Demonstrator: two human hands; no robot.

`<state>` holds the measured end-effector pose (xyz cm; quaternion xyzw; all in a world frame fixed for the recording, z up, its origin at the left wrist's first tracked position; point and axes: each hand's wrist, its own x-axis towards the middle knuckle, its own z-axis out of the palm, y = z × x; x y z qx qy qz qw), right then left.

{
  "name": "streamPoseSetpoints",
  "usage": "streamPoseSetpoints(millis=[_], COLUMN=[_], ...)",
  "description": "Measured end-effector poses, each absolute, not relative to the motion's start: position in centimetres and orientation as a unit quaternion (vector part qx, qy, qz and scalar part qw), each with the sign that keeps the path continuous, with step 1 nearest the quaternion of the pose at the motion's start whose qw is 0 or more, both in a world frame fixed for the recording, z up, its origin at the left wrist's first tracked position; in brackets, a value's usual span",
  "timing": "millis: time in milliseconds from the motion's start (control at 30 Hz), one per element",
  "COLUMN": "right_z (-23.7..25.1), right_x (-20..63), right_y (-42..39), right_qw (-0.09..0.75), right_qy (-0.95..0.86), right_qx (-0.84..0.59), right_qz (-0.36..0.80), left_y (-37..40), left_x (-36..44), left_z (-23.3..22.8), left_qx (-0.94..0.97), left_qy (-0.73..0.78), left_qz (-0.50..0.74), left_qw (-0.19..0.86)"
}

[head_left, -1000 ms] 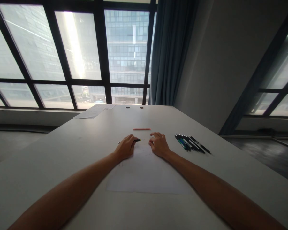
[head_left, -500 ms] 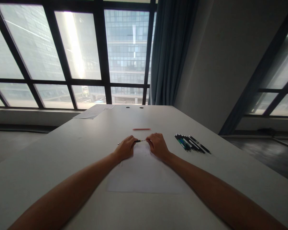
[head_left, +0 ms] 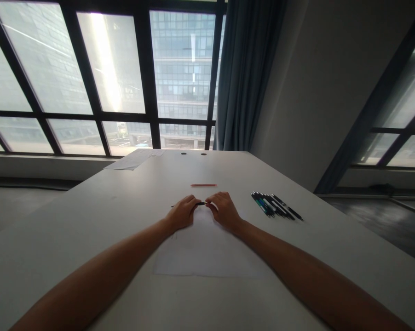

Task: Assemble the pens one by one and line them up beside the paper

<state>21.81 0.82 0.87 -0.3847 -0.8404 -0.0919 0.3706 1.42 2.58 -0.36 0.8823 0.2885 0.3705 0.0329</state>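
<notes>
My left hand (head_left: 183, 212) is closed around a slim black pen (head_left: 201, 203), held level just above the top of a white paper sheet (head_left: 207, 257). The pen's rear end pokes out past the left side of that hand. From the other side, my right hand (head_left: 224, 210) pinches the pale, thin tip end of the pen between thumb and fingers. What exactly lies inside that pinch is too small to make out. Both wrists rest low over the sheet, whose upper part they partly cover.
Beyond the hands lies a pinkish-red pen (head_left: 204, 185) crosswise on the white table (head_left: 90, 248). To the right, several dark pens (head_left: 276, 206) lie side by side at a slant. More paper sheets (head_left: 124, 162) are at the far left edge, before the windows.
My right hand has moved slightly left, towards my left hand. The thin part that showed between the hands is now shorter, and the fingertips are closer together.
</notes>
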Motion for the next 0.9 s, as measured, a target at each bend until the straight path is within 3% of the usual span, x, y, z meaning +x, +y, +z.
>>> streamPoseSetpoints(millis=[467,733,900], right_z=[0.4,0.8,0.7], right_x=[22.4,23.7,25.1], right_y=[1.4,1.6,2.6], right_qw=[0.453,0.426,0.298], right_qy=[-0.82,-0.799,-0.782], right_qx=[-0.341,-0.419,-0.539], right_qz=[-0.081,-0.073,-0.092], left_y=[3.2,2.7,2.5], left_x=[1.5,1.3,1.1], left_z=[-1.0,-0.6,-0.4], left_qx=[0.884,0.887,0.887], left_qy=[0.271,0.298,0.343], left_qz=[0.382,0.351,0.295], left_qw=[0.005,-0.032,-0.094])
